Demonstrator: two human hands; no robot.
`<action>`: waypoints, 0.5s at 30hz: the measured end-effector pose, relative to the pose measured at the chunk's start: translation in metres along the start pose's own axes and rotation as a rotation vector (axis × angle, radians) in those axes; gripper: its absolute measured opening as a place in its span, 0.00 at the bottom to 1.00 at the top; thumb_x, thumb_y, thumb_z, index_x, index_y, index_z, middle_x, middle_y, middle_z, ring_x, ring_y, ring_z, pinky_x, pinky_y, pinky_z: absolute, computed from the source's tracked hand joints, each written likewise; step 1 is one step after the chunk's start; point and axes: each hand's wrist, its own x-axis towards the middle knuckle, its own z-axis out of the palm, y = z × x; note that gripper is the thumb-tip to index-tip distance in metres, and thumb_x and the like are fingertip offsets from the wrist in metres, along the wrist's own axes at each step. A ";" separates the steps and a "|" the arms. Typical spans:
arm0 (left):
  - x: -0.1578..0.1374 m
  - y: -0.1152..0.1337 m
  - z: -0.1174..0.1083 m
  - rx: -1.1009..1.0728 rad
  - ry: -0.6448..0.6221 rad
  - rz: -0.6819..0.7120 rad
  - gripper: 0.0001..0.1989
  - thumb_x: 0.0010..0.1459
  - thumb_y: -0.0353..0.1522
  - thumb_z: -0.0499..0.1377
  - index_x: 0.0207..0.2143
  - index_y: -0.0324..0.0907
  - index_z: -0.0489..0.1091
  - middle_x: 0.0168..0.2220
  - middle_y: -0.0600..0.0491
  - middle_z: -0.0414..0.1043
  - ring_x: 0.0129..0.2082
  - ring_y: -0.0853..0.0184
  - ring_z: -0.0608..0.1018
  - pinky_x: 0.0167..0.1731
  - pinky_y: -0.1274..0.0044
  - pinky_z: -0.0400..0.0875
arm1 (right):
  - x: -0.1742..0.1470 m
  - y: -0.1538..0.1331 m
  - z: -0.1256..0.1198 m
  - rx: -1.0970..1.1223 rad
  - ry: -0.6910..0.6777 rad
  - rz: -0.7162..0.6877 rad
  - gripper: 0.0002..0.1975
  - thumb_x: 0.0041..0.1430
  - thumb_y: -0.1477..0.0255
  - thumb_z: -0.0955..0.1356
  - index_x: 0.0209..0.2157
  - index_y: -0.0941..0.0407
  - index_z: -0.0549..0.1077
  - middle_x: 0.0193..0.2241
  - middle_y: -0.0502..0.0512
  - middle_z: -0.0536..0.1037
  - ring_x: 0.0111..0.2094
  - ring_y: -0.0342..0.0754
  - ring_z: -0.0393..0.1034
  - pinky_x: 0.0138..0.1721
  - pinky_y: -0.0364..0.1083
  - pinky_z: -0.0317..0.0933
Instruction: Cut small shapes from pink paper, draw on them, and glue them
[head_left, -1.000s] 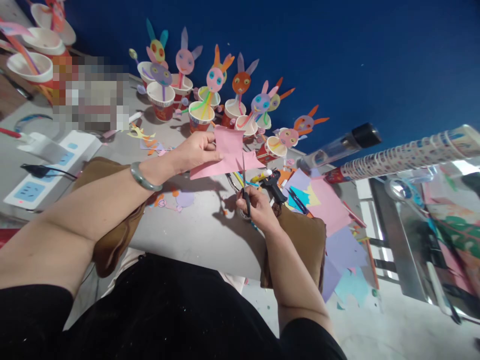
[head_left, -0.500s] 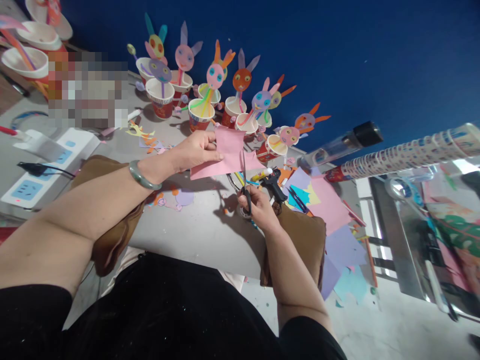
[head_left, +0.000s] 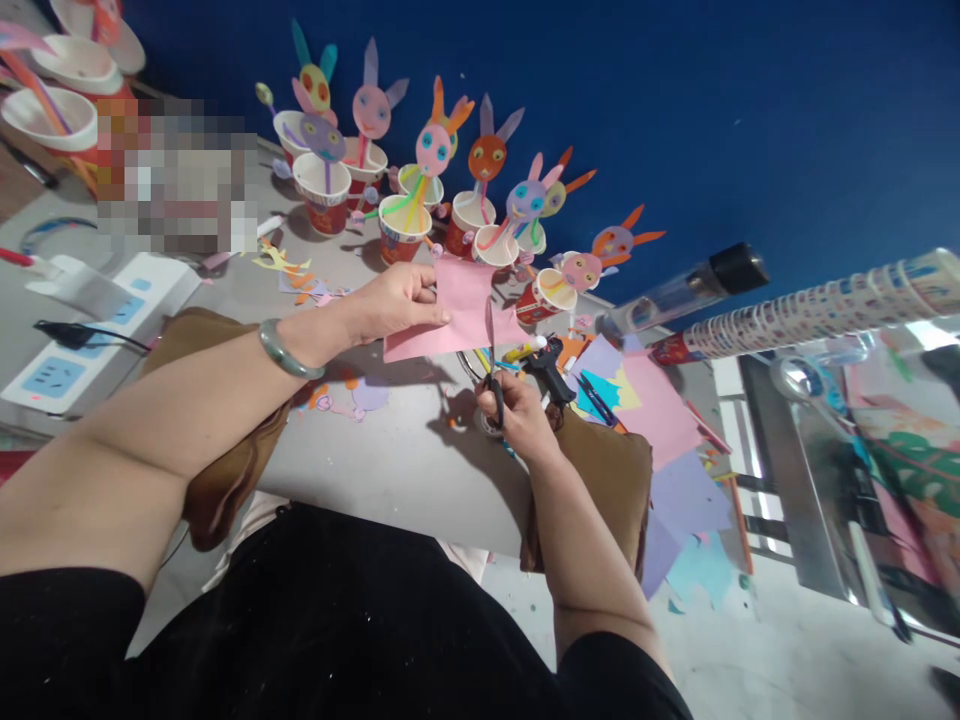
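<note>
My left hand (head_left: 409, 303) pinches a sheet of pink paper (head_left: 463, 290) by its left side, above the table. In my right hand (head_left: 517, 408) are black-handled scissors (head_left: 493, 385), fingers in the handle loops. Their blades point away from me and lie across the right part of the paper. Under the paper and beside my right hand, a yellow-and-white pen (head_left: 525, 350) and a black glue gun (head_left: 553, 370) rest on the table. Next to my right hand lies a roll of tape, partly hidden by it.
Several paper cups with rabbit-faced paper figures (head_left: 433, 150) line the blue wall. A stack of cups (head_left: 810, 300) lies at the right, near coloured paper sheets (head_left: 660, 410). Brown cushions (head_left: 611, 480) flank the table front; a power strip (head_left: 82, 340) sits left. Paper scraps (head_left: 367, 395) are scattered about.
The scissor blades look closer together on the paper than before. The view has shifted very slightly; both hands keep their holds.
</note>
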 end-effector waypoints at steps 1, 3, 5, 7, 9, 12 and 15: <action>0.000 0.000 0.000 -0.003 0.000 -0.006 0.11 0.49 0.23 0.66 0.37 0.39 0.75 0.28 0.55 0.79 0.28 0.71 0.80 0.28 0.80 0.73 | 0.000 0.000 0.000 0.005 -0.003 -0.001 0.25 0.47 0.49 0.76 0.24 0.53 0.65 0.22 0.47 0.65 0.24 0.42 0.56 0.25 0.45 0.52; 0.000 -0.001 0.001 -0.013 0.004 -0.017 0.12 0.49 0.23 0.66 0.37 0.39 0.75 0.28 0.55 0.79 0.27 0.72 0.79 0.28 0.80 0.73 | 0.000 0.000 0.001 0.021 -0.006 0.002 0.25 0.47 0.49 0.76 0.24 0.53 0.65 0.21 0.46 0.64 0.24 0.42 0.55 0.25 0.45 0.52; 0.001 -0.003 0.000 -0.026 0.004 -0.025 0.12 0.49 0.23 0.67 0.38 0.39 0.75 0.29 0.54 0.80 0.27 0.71 0.80 0.28 0.80 0.73 | 0.001 0.000 0.001 0.031 -0.006 0.009 0.25 0.47 0.49 0.76 0.24 0.52 0.65 0.21 0.46 0.64 0.23 0.42 0.55 0.25 0.45 0.52; 0.002 -0.004 0.000 -0.039 -0.002 -0.032 0.12 0.48 0.23 0.67 0.38 0.39 0.75 0.29 0.54 0.80 0.27 0.71 0.80 0.27 0.80 0.73 | 0.001 0.000 0.002 0.033 0.000 0.018 0.24 0.47 0.50 0.76 0.24 0.52 0.65 0.21 0.46 0.64 0.23 0.42 0.54 0.25 0.45 0.51; 0.002 -0.005 0.000 -0.055 -0.008 -0.039 0.12 0.48 0.24 0.68 0.37 0.40 0.75 0.29 0.54 0.80 0.26 0.71 0.79 0.27 0.79 0.73 | 0.001 0.000 0.002 0.034 0.006 0.024 0.24 0.47 0.50 0.76 0.24 0.52 0.65 0.20 0.45 0.63 0.23 0.42 0.53 0.24 0.45 0.51; 0.001 -0.004 0.001 -0.070 -0.002 -0.042 0.11 0.47 0.24 0.68 0.35 0.40 0.74 0.29 0.54 0.79 0.25 0.71 0.79 0.27 0.78 0.73 | 0.001 0.001 0.003 0.033 0.008 0.026 0.24 0.48 0.50 0.75 0.23 0.52 0.64 0.20 0.45 0.63 0.22 0.42 0.52 0.24 0.45 0.50; 0.001 -0.003 0.002 -0.072 0.005 -0.041 0.10 0.47 0.24 0.68 0.34 0.40 0.74 0.28 0.54 0.78 0.27 0.69 0.80 0.30 0.76 0.74 | 0.002 0.001 0.003 0.006 0.012 0.020 0.25 0.48 0.49 0.75 0.23 0.52 0.62 0.22 0.46 0.65 0.22 0.42 0.53 0.24 0.45 0.51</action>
